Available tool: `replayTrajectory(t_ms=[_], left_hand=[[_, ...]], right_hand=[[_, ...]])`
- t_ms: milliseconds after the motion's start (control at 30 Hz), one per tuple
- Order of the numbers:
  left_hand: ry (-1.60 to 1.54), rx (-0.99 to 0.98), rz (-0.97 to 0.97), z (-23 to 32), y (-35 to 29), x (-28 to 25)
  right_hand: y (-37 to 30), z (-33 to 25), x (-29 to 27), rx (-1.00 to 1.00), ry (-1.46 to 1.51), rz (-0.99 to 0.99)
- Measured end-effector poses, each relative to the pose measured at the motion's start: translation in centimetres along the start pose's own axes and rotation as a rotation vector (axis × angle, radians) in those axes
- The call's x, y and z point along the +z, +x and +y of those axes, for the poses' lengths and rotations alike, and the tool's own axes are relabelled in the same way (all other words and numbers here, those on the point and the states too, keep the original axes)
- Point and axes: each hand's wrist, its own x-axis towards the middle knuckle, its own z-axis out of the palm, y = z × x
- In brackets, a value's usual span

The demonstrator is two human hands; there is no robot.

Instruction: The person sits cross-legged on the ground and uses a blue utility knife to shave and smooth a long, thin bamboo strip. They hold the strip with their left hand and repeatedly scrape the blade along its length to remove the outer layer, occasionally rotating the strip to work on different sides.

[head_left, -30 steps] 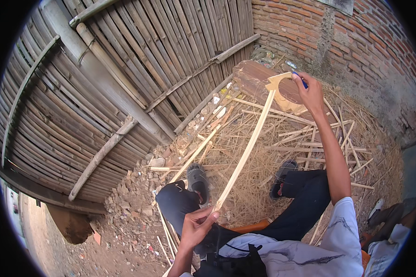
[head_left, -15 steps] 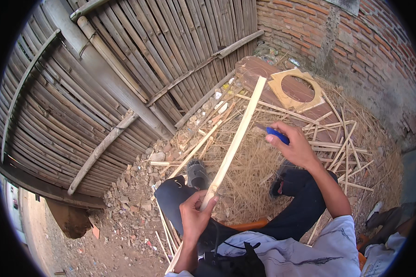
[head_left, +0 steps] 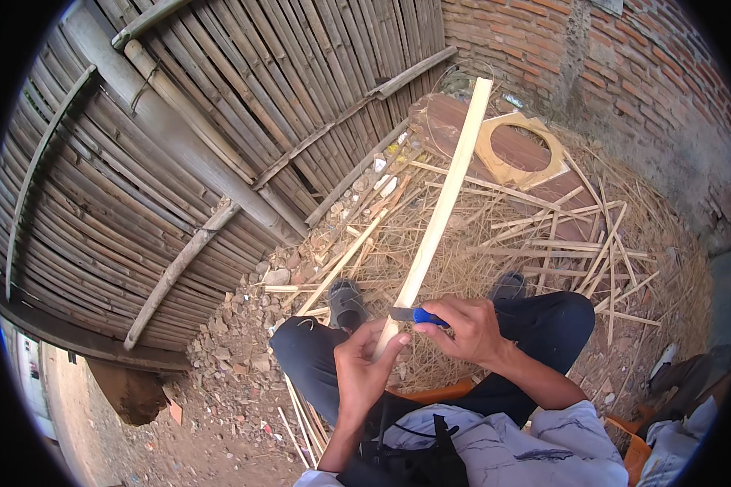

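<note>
A long, pale bamboo strip (head_left: pixel 443 215) slants up and away from my lap, its far end beyond the shavings. Near its lower end my left hand (head_left: pixel 364 361) is closed around it, thumb on top. My right hand (head_left: pixel 467 329) grips the blue handle of a knife (head_left: pixel 430 317). The short blade lies across the strip, just above my left fingers, and appears to touch it. My bent knees are on either side of the work.
Thin shavings (head_left: pixel 463 243) cover the ground ahead. Cut strips (head_left: pixel 593 252) lie crisscrossed at right; more (head_left: pixel 300 414) lean by my left leg. A board with a round hole (head_left: pixel 516 154) rests on a brown plank. A bamboo wall (head_left: pixel 219 105) and brick wall (head_left: pixel 650 89) enclose the spot.
My right hand has brought the knife down and left onto the strip near my left hand. The strip has shifted up and right, its far end now higher.
</note>
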Motion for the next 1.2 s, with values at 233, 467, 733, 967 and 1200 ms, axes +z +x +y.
replayTrajectory(t_ms=[233,467,733,967,1200], left_hand=[[-0.175,-0.061,-0.076,-0.4,-0.1,-0.4],[-0.191,-0.058,-0.091,-0.1,-0.3,-0.3],[-0.168,-0.074,-0.093,-0.1,-0.7,-1.1],[-0.144,-0.060,-0.072,-0.5,-1.1,-1.8],[-0.081,-0.168,-0.105,-2.5,-3.3,-4.2]], right_hand=[[0.4,-0.7,-0.6,0.011,0.013,-0.015],[0.9,-0.9,-1.2,-0.022,-0.068,0.016],[1.8,-0.1,-2.4,-0.025,-0.144,0.067],[2.8,0.3,-3.2,-0.023,-0.190,0.020],[6.0,5.7,-7.0,0.191,-0.223,0.254]])
